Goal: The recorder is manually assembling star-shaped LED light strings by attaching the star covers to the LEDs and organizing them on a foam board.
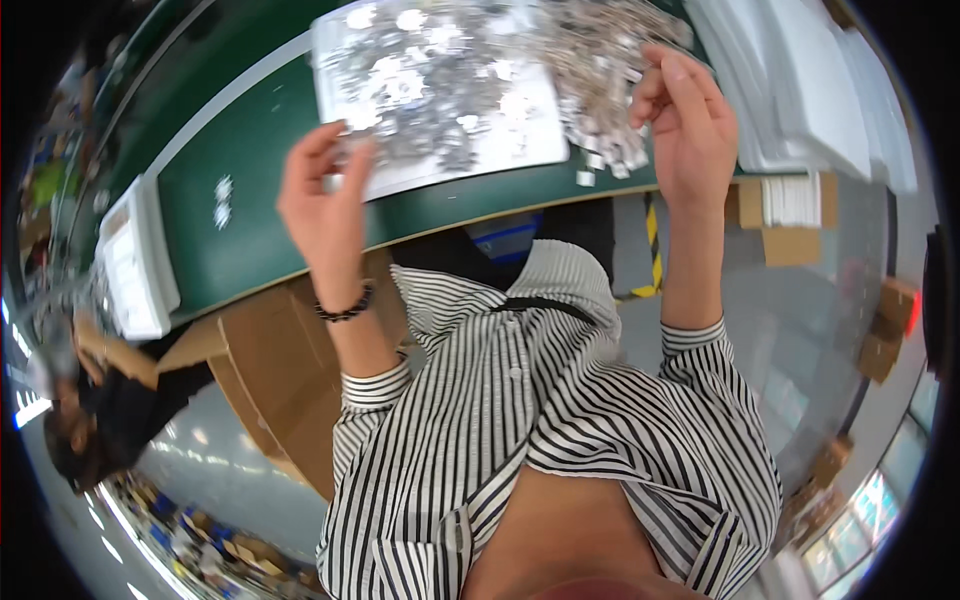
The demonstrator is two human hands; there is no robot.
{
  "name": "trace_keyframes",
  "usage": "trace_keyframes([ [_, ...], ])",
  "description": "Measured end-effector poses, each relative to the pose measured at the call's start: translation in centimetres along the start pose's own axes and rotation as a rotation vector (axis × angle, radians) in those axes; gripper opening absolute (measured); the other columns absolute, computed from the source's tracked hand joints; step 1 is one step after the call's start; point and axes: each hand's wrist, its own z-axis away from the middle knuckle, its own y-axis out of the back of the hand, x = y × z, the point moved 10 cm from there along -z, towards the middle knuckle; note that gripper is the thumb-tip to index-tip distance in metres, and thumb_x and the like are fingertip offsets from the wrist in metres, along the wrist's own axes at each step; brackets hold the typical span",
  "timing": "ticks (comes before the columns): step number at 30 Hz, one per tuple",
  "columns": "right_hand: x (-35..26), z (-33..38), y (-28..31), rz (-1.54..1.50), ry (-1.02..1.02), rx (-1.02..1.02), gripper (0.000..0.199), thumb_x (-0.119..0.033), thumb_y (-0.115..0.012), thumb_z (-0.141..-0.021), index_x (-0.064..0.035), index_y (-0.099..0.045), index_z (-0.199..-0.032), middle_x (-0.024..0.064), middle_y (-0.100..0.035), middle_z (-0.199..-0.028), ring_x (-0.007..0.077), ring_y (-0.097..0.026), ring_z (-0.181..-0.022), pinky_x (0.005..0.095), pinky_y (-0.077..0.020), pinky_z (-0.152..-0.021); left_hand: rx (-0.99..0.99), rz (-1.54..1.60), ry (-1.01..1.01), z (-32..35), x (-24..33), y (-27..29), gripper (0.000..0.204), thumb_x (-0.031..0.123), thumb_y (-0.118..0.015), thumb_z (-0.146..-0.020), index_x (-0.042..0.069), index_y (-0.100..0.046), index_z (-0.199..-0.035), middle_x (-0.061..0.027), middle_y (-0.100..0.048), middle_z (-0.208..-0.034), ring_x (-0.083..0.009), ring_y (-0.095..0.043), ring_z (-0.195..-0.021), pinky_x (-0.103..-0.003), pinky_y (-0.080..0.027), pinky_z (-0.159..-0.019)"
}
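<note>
My left hand (325, 205) is at the near left corner of a white tray (535, 150). Its fingers are curled, with a gap between them and the thumb, and I see nothing held there, though they are blurred. Many small shiny silver metal parts (455, 150) are heaped across the tray. My right hand (692, 135) is over the right edge of a pile of thin brownish strips with white ends (605, 60). Its fingers are drawn together in a pinch; whatever they hold, if anything, is too small to make out.
The green table (250, 240) carries a few small silver parts (222, 203) at left and a white bin (135, 265) beyond. Stacked white trays (790, 90) stand at right. A cardboard box (285, 370) is below the table edge. Another person (110, 400) works at far left.
</note>
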Motion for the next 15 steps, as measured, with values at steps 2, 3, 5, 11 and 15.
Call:
trace_keyframes([
  [2, 0.1, 0.1, 4.4, 0.035, 0.033, 0.138, 0.024, -0.01, -0.056, -0.102, 0.0051, -0.068, -0.116, 0.0061, -0.06, -0.08, 0.0131, -0.052, -0.07, 0.0244, -0.0448, -0.064, 0.019, -0.184, 0.003, -1.5, -1.6, 1.4, 0.03, 0.014, -0.078, -0.085, 0.005, -0.073, -0.113, -0.0033, -0.07, -0.098, -0.0133, -0.059, -0.085, -0.025, -0.046, -0.079],
  [3, -0.1, 0.9, 6.5, 0.061, 0.046, 0.179, 0.024, -0.01, -0.056, -0.102, 0.0051, -0.068, -0.116, 0.0061, -0.06, -0.08, 0.0131, -0.052, -0.07, 0.0244, -0.0448, -0.064, 0.016, -0.288, -0.001, -1.7, -2.0, 0.5, 0.031, 0.016, -0.077, -0.086, 0.006, -0.073, -0.115, -0.0036, -0.07, -0.1, -0.0146, -0.059, -0.09, -0.026, -0.045, -0.082],
  [5, 0.8, 2.0, 10.2, 0.271, -0.039, 0.337, 0.02, -0.013, -0.06, -0.098, 0.0003, -0.073, -0.107, 0.0028, -0.06, -0.081, 0.0117, -0.051, -0.069, 0.023, -0.0438, -0.064, 0.017, -0.489, -0.022, -2.6, -2.6, -0.1, 0.035, 0.022, -0.075, -0.088, 0.006, -0.072, -0.12, -0.0058, -0.071, -0.108, -0.0177, -0.057, -0.103, -0.027, -0.044, -0.087],
  [11, 3.3, 2.1, 12.8, 0.648, -0.128, 0.224, 0.019, -0.015, -0.065, -0.095, -0.0011, -0.074, -0.104, 0.0018, -0.062, -0.079, 0.0105, -0.052, -0.069, 0.0219, -0.0437, -0.063, 0.18, -0.354, -0.08, -2.9, -1.7, 0.7, 0.035, 0.022, -0.069, -0.095, 0.001, -0.069, -0.123, -0.0106, -0.07, -0.113, -0.0172, -0.057, -0.108, -0.029, -0.046, -0.089],
  [15, 3.7, 0.4, 10.6, 1.009, 0.135, 0.122, 0.019, -0.015, -0.067, -0.095, -0.0047, -0.074, -0.109, 0.0008, -0.064, -0.081, 0.0093, -0.053, -0.069, 0.0214, -0.0457, -0.066, 0.265, -0.183, 0.031, -1.0, -0.7, 3.8, 0.037, 0.02, -0.067, -0.097, -0.003, -0.066, -0.127, -0.01, -0.069, -0.112, -0.017, -0.06, -0.105, -0.028, -0.047, -0.089],
])
